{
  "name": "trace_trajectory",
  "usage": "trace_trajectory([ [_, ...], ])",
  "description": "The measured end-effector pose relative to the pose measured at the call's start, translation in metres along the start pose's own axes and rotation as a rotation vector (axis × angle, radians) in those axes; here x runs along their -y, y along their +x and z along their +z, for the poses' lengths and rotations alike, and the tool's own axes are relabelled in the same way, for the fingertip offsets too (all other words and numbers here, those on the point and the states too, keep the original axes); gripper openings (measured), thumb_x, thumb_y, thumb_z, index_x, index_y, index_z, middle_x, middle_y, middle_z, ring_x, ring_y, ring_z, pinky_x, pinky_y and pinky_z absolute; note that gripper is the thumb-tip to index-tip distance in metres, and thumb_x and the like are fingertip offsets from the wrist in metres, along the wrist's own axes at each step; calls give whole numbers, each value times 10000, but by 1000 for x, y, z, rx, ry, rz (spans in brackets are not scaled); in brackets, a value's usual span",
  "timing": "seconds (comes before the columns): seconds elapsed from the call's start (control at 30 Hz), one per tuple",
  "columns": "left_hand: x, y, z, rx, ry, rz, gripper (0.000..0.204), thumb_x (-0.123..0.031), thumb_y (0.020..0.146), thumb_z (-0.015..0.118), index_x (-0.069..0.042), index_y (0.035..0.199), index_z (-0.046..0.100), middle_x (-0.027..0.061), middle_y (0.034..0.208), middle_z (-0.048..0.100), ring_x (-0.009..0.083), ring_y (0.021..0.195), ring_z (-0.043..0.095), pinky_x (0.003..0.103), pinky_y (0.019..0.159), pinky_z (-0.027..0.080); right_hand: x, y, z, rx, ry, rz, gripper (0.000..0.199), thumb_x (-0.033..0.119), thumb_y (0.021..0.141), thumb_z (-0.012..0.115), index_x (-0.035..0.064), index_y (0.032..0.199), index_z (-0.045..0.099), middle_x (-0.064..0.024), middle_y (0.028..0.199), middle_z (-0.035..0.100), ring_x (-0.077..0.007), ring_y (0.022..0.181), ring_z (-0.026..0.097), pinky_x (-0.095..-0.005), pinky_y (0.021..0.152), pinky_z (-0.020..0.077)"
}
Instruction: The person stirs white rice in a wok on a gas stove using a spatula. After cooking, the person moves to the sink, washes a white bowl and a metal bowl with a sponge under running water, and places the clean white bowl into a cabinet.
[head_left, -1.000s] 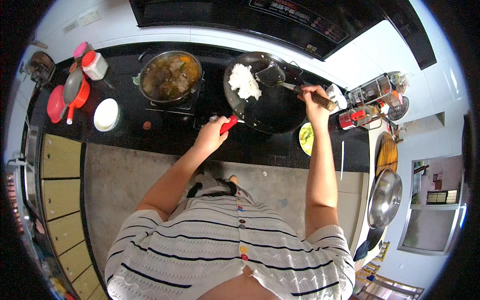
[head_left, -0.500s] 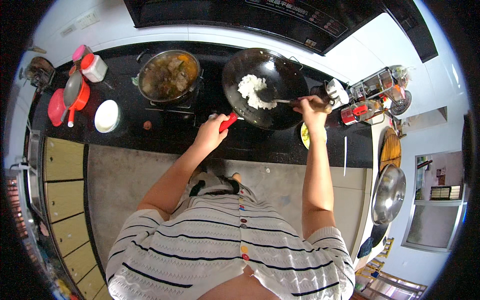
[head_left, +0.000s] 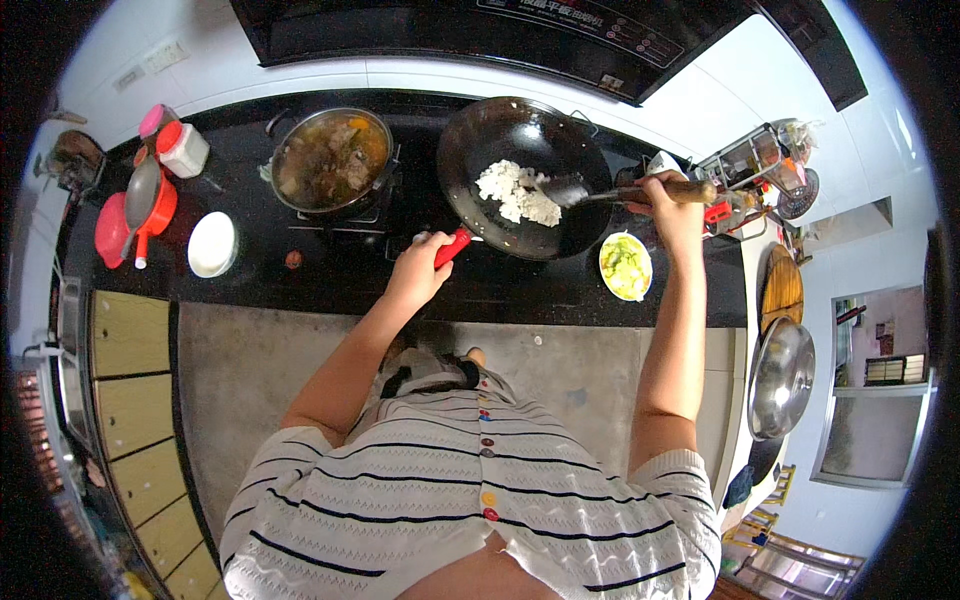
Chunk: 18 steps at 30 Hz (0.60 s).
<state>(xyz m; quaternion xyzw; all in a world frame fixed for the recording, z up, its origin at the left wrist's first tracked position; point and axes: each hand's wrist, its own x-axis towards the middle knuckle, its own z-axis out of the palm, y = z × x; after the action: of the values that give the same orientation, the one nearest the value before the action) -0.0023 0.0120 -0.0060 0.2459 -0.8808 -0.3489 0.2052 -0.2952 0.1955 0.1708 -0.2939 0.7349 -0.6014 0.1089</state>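
Observation:
My left hand (head_left: pixel 417 268) is closed round the red handle of a black wok (head_left: pixel 572 150) on the stove. A loose heap of white rice (head_left: pixel 512 190) lies in the wok's left half. In my closed right hand (head_left: pixel 673 207) is a cooking spatula (head_left: pixel 627 193) with a wooden grip. Its metal blade touches the right side of the rice, and its grip end points right. Below the wok's right side, near my right forearm, stands a white bowl of pale green cut vegetables (head_left: pixel 626 267).
Left of the wok, a metal pot (head_left: pixel 393 160) holds stew. Further left are a white bowl (head_left: pixel 213 244), an orange pan-shaped vessel (head_left: pixel 152 203) and a red-lidded jar (head_left: pixel 183 150). A rack (head_left: pixel 752 165) with jars and a pot lid (head_left: pixel 781 379) stand at right. The range hood (head_left: pixel 450 35) overhangs the stove.
My right hand has moved right with the spatula, drawing its blade to the rice's right edge. The rice has spread a little, and the vegetable bowl shows more fully.

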Motion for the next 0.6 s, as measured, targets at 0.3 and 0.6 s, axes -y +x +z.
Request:
trace_trajectory([
  [0.3, 1, 1, 3, 18, -13, -20, 387, -114, 770, 701, -98, 1125, 546, 181, 1008, 592, 395, 912, 597, 455, 763, 508, -64, 11, 31, -93, -391, -30, 161, 128, 799, 679, -23, 791, 624, -121, 719, 672, -193, 633, 674, -310, 580, 531],
  [0.6, 6, 0, 5, -3, -3, 4, 401, -110, 765, 706, -102, 1132, 545, 192, 999, 588, 409, 884, 599, 457, 757, 509, -47, 17, 65, -78, 72, -187, 72, 61, 860, 623, 10, 809, 618, -43, 722, 642, -111, 655, 629, -244, 598, 502],
])
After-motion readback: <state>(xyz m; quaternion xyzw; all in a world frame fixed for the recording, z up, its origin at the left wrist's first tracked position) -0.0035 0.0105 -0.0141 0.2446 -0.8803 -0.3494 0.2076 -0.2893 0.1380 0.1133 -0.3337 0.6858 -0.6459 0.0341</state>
